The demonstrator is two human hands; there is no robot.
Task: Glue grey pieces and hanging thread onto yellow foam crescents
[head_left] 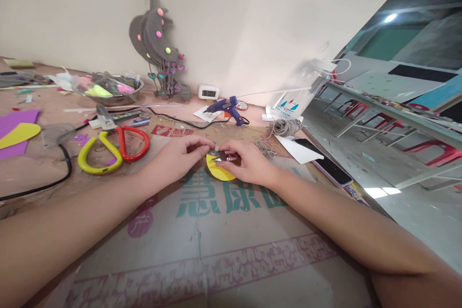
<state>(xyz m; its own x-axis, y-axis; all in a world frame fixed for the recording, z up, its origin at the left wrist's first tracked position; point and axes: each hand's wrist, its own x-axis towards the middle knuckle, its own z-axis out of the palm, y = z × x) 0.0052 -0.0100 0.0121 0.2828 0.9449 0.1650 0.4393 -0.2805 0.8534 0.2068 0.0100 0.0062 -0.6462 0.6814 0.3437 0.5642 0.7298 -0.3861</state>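
Both hands in close over the yellow disc!

Here's the yellow disc (pixel 221 173), right between the two hands, low over the printed sheet (pixel 216 236) on the worktop (pixel 34 168). The right hand (pixel 251 161) grips a small dark tool (pixel 228 155) across it, kind unclear! The left hand (pixel 183 155) brings thumb and forefinger together at the disc's upper edge; whether they pinch anything, I can't tell. Off to the left, scissors (pixel 121 143) with one yellow handle, one red! Beyond the hands, a blue glue gun (pixel 233 109); over right, twine (pixel 285 127) and a phone (pixel 327 166)!
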